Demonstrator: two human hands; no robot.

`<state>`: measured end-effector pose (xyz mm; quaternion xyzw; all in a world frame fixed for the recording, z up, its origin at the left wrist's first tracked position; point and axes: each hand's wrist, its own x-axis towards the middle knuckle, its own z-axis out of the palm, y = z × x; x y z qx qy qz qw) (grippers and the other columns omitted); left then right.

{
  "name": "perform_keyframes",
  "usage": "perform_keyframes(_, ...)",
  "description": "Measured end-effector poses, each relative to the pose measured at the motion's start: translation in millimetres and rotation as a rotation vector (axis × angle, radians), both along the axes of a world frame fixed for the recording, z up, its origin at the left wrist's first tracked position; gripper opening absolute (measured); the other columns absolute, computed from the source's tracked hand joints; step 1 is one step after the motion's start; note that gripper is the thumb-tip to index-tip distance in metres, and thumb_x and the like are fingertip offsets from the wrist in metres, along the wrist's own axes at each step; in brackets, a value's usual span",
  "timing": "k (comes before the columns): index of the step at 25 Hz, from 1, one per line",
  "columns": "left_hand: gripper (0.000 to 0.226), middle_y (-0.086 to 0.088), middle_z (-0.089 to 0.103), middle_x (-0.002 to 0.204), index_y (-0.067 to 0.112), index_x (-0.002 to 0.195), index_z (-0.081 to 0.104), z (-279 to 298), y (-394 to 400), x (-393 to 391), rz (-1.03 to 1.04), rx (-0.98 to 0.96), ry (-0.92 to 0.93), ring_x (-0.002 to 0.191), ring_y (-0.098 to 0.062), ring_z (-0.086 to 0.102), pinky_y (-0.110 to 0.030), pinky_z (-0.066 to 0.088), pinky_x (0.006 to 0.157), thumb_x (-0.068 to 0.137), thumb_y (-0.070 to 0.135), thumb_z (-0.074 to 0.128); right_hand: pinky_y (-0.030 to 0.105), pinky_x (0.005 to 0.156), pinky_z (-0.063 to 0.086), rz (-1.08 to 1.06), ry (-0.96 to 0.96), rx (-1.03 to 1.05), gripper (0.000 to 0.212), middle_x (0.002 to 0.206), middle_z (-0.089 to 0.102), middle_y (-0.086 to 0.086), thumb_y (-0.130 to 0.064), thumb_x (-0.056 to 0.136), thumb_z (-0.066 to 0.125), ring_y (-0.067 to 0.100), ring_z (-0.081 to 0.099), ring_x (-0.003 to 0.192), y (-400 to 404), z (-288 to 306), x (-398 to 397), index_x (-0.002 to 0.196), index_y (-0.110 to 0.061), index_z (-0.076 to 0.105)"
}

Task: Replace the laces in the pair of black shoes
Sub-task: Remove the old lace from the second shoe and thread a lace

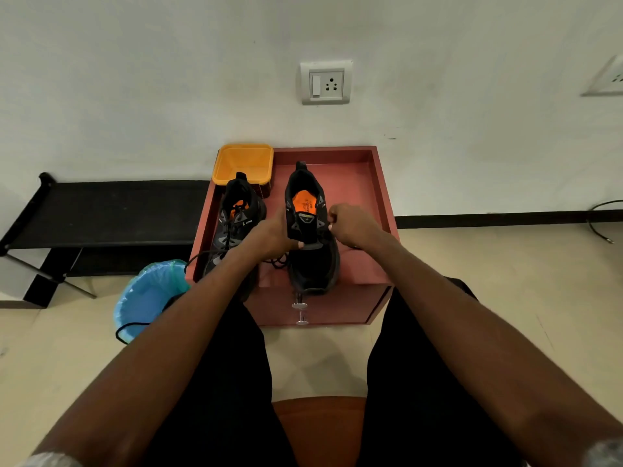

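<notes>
Left hand (269, 235) grips the right shoe (312, 237) tongue; right hand (350, 225) pinches at its eyelets. Risk: loose lace (276, 262) beside this shoe tangles or slides off the bench (371, 257).

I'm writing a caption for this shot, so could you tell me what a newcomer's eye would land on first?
Two hands, left and right, meet over the right shoe, whose eyelets look empty, on a red cabinet. The left shoe beside it is laced. An orange tub sits at the cabinet's back left corner, and a blue-lined bin stands on the floor to the left.
</notes>
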<state>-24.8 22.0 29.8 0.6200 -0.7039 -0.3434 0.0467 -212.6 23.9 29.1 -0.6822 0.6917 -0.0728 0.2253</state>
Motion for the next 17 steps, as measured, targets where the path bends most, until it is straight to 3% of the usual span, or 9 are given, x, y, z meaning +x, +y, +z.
perform_keyframes(3, 0.093, -0.011, 0.051, 0.140, 0.010, 0.148, 0.027, -4.6, 8.1, 4.2, 0.016, 0.103, 0.056, 0.123, -0.027, 0.053, -0.026, 0.047, 0.084, 0.077, 0.031, 0.084, 0.042, 0.090, 0.050, 0.064, 0.104, 0.025, 0.012, 0.095, 0.060, 0.005, -0.020, 0.097, 0.056, 0.026, 0.060, 0.092, 0.7, -13.6, 3.9, 0.106, -0.012, 0.057)
perform_keyframes(5, 0.087, -0.002, 0.053, 0.126, 0.009, 0.146, 0.033, -3.5, 12.8, -0.6, -0.021, 0.124, 0.119, 0.112, -0.017, 0.052, -0.006, 0.042, 0.070, 0.077, 0.019, 0.084, 0.041, 0.087, 0.050, 0.023, 0.061, 0.058, 0.014, 0.090, 0.060, 0.006, -0.024, 0.097, 0.060, 0.026, 0.060, 0.089, 0.4, -23.3, 4.5, 0.100, -0.010, 0.060)
perform_keyframes(7, 0.079, 0.003, 0.052, 0.117, 0.009, 0.144, 0.039, -2.6, 16.6, -5.9, -0.052, 0.105, 0.145, 0.109, -0.012, 0.050, 0.002, 0.038, 0.064, 0.078, 0.012, 0.082, 0.037, 0.080, 0.050, -0.011, 0.052, 0.090, 0.015, 0.086, 0.061, 0.007, -0.021, 0.095, 0.060, 0.027, 0.061, 0.083, -0.8, -23.5, 2.2, 0.090, -0.007, 0.061)
perform_keyframes(10, 0.075, -0.001, 0.057, 0.125, 0.009, 0.140, 0.044, -2.7, 19.7, -5.7, -0.033, 0.118, 0.154, 0.116, -0.014, 0.051, -0.010, 0.037, 0.086, 0.077, 0.017, 0.083, 0.033, 0.074, 0.044, -0.251, 0.021, -0.022, 0.014, 0.089, 0.063, 0.011, -0.012, 0.093, 0.052, 0.026, 0.057, 0.079, -1.2, -7.9, -11.3, 0.081, -0.007, 0.057)
perform_keyframes(12, 0.076, -0.004, 0.058, 0.132, 0.010, 0.139, 0.047, -6.2, 20.9, -2.6, -0.004, 0.142, 0.143, 0.124, -0.018, 0.053, -0.019, 0.038, 0.090, 0.075, 0.026, 0.085, 0.038, 0.085, 0.043, -0.505, 0.058, -0.221, 0.017, 0.098, 0.064, 0.014, -0.012, 0.094, 0.049, 0.029, 0.059, 0.094, 1.4, 2.7, -29.0, 0.095, -0.003, 0.063)
perform_keyframes(14, 0.075, 0.001, 0.059, 0.124, 0.011, 0.136, 0.049, -8.5, 21.9, -0.5, 0.005, 0.142, 0.149, 0.121, -0.017, 0.055, -0.020, 0.039, 0.090, 0.074, 0.031, 0.086, 0.042, 0.094, 0.039, -0.692, 0.132, -0.340, 0.026, 0.113, 0.063, 0.017, -0.011, 0.092, 0.048, 0.034, 0.056, 0.110, 5.8, 6.8, -45.0, 0.111, 0.001, 0.061)
perform_keyframes(15, 0.073, 0.003, 0.058, 0.119, 0.011, 0.136, 0.050, -7.9, 23.0, -0.5, 0.009, 0.139, 0.158, 0.117, -0.015, 0.055, -0.020, 0.040, 0.089, 0.075, 0.030, 0.085, 0.042, 0.097, 0.038, -0.705, 0.176, -0.358, 0.029, 0.118, 0.061, 0.019, -0.009, 0.090, 0.048, 0.036, 0.053, 0.114, 5.9, 4.7, -48.3, 0.115, 0.002, 0.058)
perform_keyframes(17, 0.071, 0.004, 0.057, 0.115, 0.010, 0.135, 0.050, -7.7, 24.1, -1.2, 0.008, 0.129, 0.174, 0.109, -0.011, 0.053, -0.021, 0.040, 0.090, 0.076, 0.027, 0.085, 0.042, 0.095, 0.042, -0.535, 0.207, -0.323, 0.033, 0.120, 0.060, 0.021, -0.006, 0.087, 0.051, 0.035, 0.053, 0.114, 4.0, -1.5, -41.4, 0.119, 0.001, 0.056)
